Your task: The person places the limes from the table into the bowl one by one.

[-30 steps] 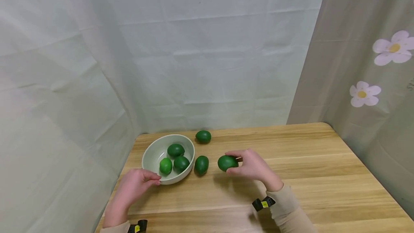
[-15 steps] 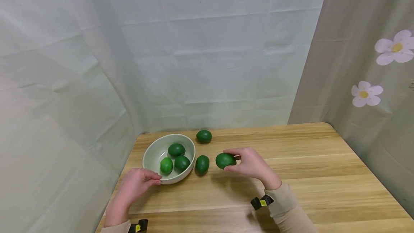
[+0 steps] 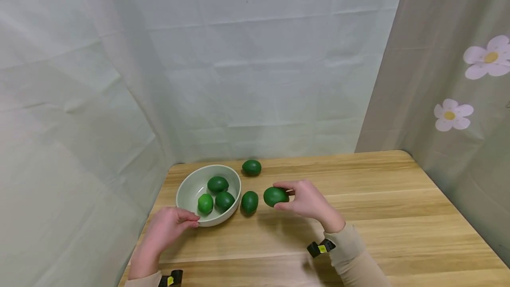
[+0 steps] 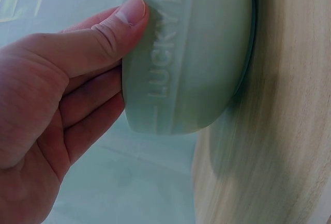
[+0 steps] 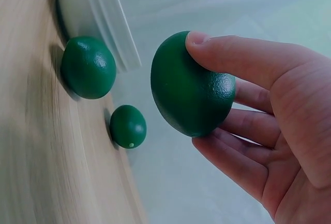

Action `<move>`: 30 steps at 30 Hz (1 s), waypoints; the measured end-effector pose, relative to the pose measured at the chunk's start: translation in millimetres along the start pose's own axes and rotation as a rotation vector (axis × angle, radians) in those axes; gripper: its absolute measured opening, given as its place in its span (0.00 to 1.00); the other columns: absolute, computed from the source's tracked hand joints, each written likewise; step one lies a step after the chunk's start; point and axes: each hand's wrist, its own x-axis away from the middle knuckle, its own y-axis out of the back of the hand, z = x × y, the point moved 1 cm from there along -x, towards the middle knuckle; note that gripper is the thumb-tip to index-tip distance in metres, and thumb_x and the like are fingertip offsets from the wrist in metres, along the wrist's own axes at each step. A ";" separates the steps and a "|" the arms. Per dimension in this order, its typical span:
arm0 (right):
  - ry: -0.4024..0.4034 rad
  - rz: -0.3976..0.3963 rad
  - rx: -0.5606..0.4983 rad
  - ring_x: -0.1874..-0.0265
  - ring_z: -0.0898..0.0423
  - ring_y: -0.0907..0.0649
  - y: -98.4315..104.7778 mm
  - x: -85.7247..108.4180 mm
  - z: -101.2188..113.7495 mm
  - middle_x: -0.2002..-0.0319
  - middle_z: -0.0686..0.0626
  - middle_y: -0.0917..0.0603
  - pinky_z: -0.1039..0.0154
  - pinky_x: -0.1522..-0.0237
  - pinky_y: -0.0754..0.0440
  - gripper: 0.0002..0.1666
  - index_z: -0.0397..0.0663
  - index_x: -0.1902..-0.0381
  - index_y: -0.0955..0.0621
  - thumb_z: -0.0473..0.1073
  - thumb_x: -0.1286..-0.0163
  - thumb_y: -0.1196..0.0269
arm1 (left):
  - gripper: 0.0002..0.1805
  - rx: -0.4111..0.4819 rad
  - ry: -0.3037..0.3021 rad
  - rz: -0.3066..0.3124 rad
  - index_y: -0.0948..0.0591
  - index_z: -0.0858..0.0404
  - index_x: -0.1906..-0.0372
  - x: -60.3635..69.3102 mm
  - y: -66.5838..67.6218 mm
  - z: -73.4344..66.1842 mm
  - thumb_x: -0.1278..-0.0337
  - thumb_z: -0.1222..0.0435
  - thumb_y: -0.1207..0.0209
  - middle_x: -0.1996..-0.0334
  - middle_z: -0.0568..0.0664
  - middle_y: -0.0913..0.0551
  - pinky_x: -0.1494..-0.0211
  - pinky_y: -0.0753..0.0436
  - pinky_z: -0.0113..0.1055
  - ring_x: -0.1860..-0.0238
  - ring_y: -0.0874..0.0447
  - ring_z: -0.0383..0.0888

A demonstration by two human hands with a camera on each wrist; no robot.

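Pale, creased cloth [image 3: 279, 65] hangs behind a wood-grained table [image 3: 370, 207], giving way on the right to a brownish curtain printed with white flowers [image 3: 449, 115]. Toward the table's left end sits a pale green bowl [image 3: 190, 191], upright, with raised lettering on its outer wall. Inside it lie one brighter green fruit [image 3: 205, 203] and two dark green fruits [image 3: 218, 184], their rounded shapes likely settled together by the curve of the walls.

The left hand [image 3: 169, 227] pinches the bowl's near rim, thumb against the outer wall and fingers over the edge, a hold that seems meant to keep the bowl from sliding. The right hand [image 3: 304, 200] grips another dark green fruit [image 3: 275, 196] above the table; thumb and fingers reach around from one end, presumably because a smooth, round thing needs support from opposite sides.

Two more lie on the table: a nearer fruit [image 3: 249, 202] just beside the bowl, and a farther fruit [image 3: 252, 168] by the back edge. Whether the nearer one actually touches the bowl is hard to tell from these angles.
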 end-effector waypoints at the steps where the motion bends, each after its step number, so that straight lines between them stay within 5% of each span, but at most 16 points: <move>1: 0.001 -0.001 0.002 0.51 0.52 0.10 -0.2 -0.2 0.4 0.44 0.49 0.10 0.48 0.47 0.11 0.33 0.44 0.36 0.14 0.49 0.36 0.19 | 0.06 0.000 0.000 -0.001 0.05 0.44 0.67 0.2 0.1 0.0 0.49 0.59 0.19 0.69 0.29 0.09 0.57 0.12 0.40 0.63 0.11 0.32; 30: 0.032 -0.015 0.004 0.53 0.54 0.10 -1.3 -6.1 5.4 0.44 0.50 0.10 0.55 0.48 0.11 0.32 0.47 0.36 0.14 0.48 0.37 0.18 | 0.06 -0.012 -0.003 -0.004 0.05 0.43 0.68 -1.9 -2.3 -0.1 0.49 0.58 0.19 0.70 0.29 0.10 0.58 0.13 0.39 0.64 0.12 0.31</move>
